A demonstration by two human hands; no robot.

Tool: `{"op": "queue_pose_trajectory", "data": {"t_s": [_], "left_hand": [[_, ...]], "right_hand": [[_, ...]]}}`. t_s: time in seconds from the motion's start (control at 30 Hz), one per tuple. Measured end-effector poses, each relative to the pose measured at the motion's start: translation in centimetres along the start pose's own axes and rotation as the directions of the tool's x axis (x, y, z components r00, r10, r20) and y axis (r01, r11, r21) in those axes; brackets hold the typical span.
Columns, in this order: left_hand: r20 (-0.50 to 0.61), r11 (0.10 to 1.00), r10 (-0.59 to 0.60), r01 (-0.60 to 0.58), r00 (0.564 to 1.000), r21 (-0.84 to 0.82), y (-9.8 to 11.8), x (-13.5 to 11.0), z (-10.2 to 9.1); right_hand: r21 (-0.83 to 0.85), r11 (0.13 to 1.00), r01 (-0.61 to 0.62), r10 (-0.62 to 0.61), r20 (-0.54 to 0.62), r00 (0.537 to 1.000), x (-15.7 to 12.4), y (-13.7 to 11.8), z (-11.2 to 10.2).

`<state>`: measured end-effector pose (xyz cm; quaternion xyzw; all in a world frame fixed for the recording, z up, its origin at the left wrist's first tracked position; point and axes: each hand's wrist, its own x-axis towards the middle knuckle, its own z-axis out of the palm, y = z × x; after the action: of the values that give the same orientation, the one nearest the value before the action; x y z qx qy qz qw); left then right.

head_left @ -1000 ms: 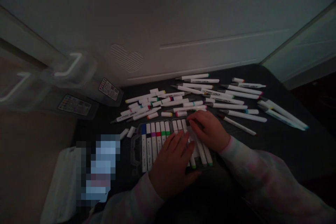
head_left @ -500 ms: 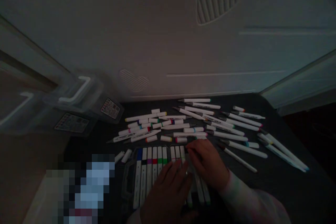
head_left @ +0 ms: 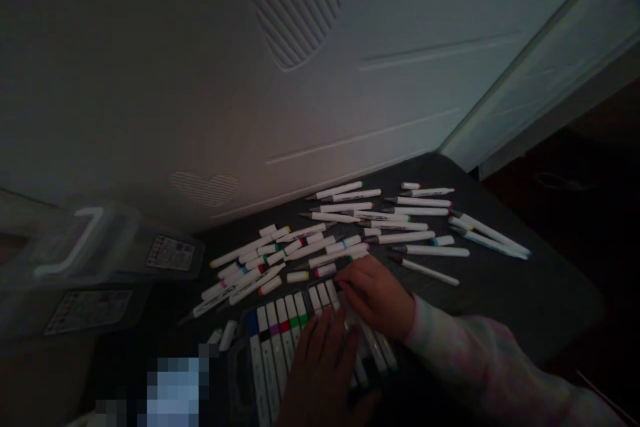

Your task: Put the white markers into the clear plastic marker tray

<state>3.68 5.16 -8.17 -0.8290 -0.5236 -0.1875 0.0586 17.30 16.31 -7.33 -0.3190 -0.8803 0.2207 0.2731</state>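
Observation:
A clear marker case (head_left: 239, 373) lies on a dark surface with several white markers (head_left: 274, 340) set side by side in it. My left hand (head_left: 323, 377) rests flat on the markers in the case, fingers stretched out. My right hand (head_left: 377, 295) lies just beyond it on the right-hand markers in the case, fingers curled over them; whether it grips one is hidden. Many loose white markers and caps (head_left: 350, 233) with coloured ends lie scattered beyond the hands.
Two clear plastic cases (head_left: 90, 247) with white handles and colour-chart labels stand at the left. A white panel with heart-shaped ribbing (head_left: 295, 7) rises behind the dark surface (head_left: 525, 293). A blurred patch (head_left: 175, 387) sits at the lower left.
The camera has tilted up and turned, so the scene sits lower in view. Both hands stay on the markers in the case, in much the same pose.

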Motion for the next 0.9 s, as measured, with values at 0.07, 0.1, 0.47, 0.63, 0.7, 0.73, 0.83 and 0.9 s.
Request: {"op": "queue_pose_trajectory", "data": {"t_s": [0.07, 0.1, 0.47, 0.63, 0.7, 0.73, 0.83, 0.9], "left_hand": [[0.007, 1.0, -0.004, 0.004, 1.0, -0.005, 0.1, 0.0, -0.1], [0.015, 1.0, -0.009, 0.009, 1.0, -0.002, 0.1, 0.0, -0.1], [-0.073, 0.994, 0.058, -0.051, 0.996, 0.092, -0.3, -0.2, 0.3], [-0.03, 0.959, 0.208, -0.198, 0.978, 0.204, -1.5, -0.7, 1.2], [-0.029, 0.953, 0.219, -0.207, 0.975, 0.221, -1.6, -0.8, 1.4], [-0.028, 0.952, 0.221, -0.209, 0.975, 0.223, -1.6, -0.9, 1.4], [-0.027, 0.955, 0.213, -0.202, 0.977, 0.22, -1.3, -0.8, 1.2], [-0.027, 0.957, 0.205, -0.195, 0.978, 0.212, -1.2, -0.7, 1.0]], "right_hand": [[0.01, 1.0, 0.017, -0.016, -0.077, 0.997, 0.1, 0.0, -0.5], [0.016, 1.0, 0.011, -0.009, -0.127, 0.992, 0.2, 0.0, -0.9], [-0.042, 0.929, -0.367, 0.315, -0.426, 0.848, -4.5, 2.0, -7.1], [-0.176, 0.853, -0.491, 0.416, -0.341, 0.843, -8.5, 3.4, -6.1], [-0.233, 0.829, -0.509, 0.422, -0.338, 0.841, -9.0, 3.7, -5.5], [-0.259, 0.818, -0.513, 0.419, -0.343, 0.841, -9.1, 3.8, -5.3], [-0.302, 0.795, -0.527, 0.425, -0.343, 0.838, -8.8, 3.8, -4.9], [-0.302, 0.792, -0.53, 0.438, -0.323, 0.839, -8.5, 3.8, -4.6]]}}
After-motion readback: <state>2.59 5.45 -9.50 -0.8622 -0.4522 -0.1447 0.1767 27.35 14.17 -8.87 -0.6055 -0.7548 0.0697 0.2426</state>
